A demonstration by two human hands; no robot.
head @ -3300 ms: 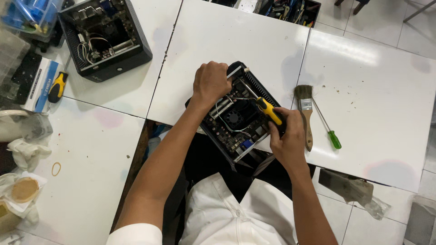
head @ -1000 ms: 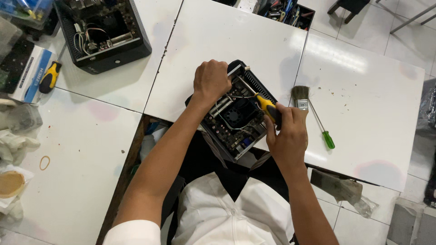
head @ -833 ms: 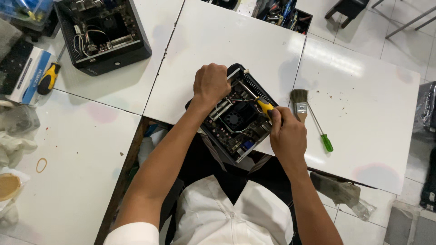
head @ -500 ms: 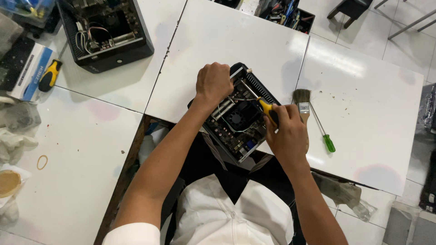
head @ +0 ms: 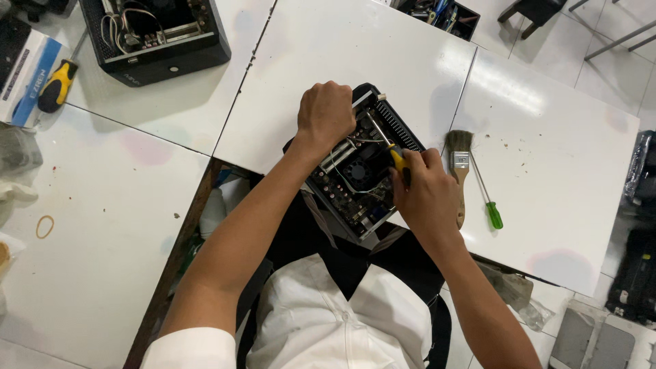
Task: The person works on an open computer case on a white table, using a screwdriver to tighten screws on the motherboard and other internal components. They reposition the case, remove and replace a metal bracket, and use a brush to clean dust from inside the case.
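white table [head: 342,61], paintbrush [head: 459,164], green screwdriver [head: 486,199]

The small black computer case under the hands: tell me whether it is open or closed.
Open. The small black computer case has no cover on top: fan, board and cables show. The left hand steadies it; the right hand holds a yellow-handled screwdriver inside.

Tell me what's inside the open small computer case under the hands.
Inside the open case: a round black fan, pale cables and a circuit board. The right hand holds a yellow-handled screwdriver in it. The left hand covers the far corner, so that part is hidden.
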